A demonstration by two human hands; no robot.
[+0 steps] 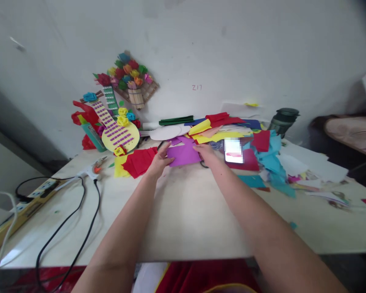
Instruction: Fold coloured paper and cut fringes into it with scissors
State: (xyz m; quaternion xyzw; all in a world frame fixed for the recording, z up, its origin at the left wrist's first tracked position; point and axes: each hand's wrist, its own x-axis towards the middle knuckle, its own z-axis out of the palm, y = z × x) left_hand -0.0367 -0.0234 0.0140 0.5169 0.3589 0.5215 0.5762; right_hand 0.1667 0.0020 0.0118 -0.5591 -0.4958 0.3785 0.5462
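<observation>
A purple sheet of paper (183, 156) is stretched between both of my hands over the middle of the table. My left hand (161, 161) grips its left edge, thumb on the near side. At the upper right edge, my right hand (205, 153) pinches the same sheet. More purple paper (187, 142) lies just behind it. Red paper (140, 161) and yellow paper (120, 167) rest left of my left hand. A small black loop (204, 164) shows under my right hand; what it belongs to is hidden.
A lit phone (233, 150) sits on dark red paper (250, 162) at the right. Blue crepe scraps (273, 156), scissors (337, 199) and a dark bottle (283, 121) are farther right. Paper-flower guitars (120, 137), a glue gun (93, 172) and a power strip (33, 201) occupy the left.
</observation>
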